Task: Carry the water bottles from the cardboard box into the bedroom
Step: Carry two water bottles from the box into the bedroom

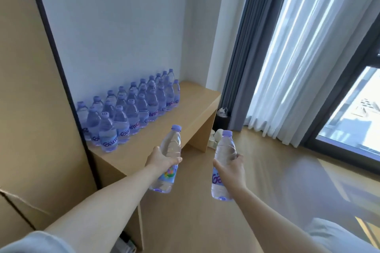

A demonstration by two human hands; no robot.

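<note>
— What are the hands carrying?

— One bottle each. The left hand (162, 159), at the centre of the frame, has its fingers wrapped round the middle of the left bottle (167, 160), just above the coloured label. That bottle leans a little to the right, purple cap up. The right hand (230, 167), lower centre right, grips the right bottle (223, 165) at its waist — cap up, nearly upright, purple lettering showing below the fingers.

— What's in them?

— Clear water, both capped. The fill level is hard to judge.

— Are they set down on anything?

— No. Both are held in the air, the left one over the front edge of the wooden bench (185, 123), the right one over the wooden floor (267, 181).

— And the others?

— A cluster of bottles (131, 109) stands on the bench at left of centre, in rows running back along the white wall (123, 26). All upright, purple caps on, labels facing forward, packed close together.

— Anything else nearby?

— Sheer curtains (298, 68) and a dark-framed window (359, 98) at the right of the frame; a tan panel (26, 88) fills the left edge.
</note>
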